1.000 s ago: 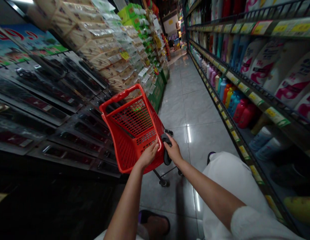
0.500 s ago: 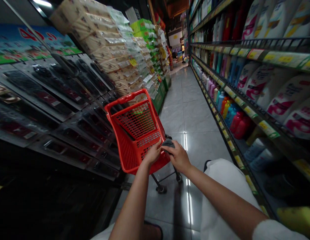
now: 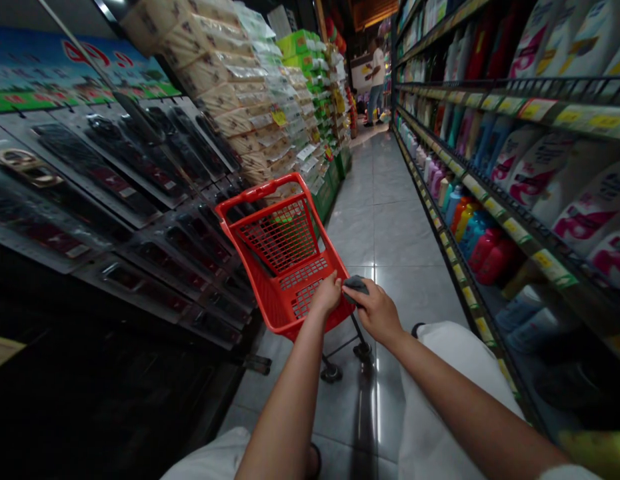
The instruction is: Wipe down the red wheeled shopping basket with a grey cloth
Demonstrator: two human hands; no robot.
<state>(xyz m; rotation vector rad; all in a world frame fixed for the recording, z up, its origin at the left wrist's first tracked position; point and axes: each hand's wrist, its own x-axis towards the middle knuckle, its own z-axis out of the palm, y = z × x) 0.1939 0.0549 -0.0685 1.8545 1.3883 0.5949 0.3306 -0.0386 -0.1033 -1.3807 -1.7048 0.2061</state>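
A red plastic shopping cart [image 3: 263, 293] with a grid-patterned back stands tilted in my view, just ahead of me. My left hand [image 3: 328, 295] is closed at the cart's right rim and appears to grip it; its fingertips are partly hidden. Close beside it, my right hand [image 3: 379, 309] pinches a folded dark grey cloth [image 3: 356, 285] between thumb and fingers. The cloth lies at the outer edge of the same rim. Under the basket show the cart's dark wheels [image 3: 331, 372] on the floor.
On the right, shelves [image 3: 515, 230] hold rows of bottles. To the left hang packaged belts [image 3: 90, 170] on a rack, with stacked paper packs [image 3: 235, 100] beyond. A grey tiled aisle [image 3: 390, 220] runs ahead. A person [image 3: 377, 80] stands at its far end.
Both hands and the cart have shifted slightly right in the view. A gap now shows between my left hand and the cloth. A person has come into view down the aisle.
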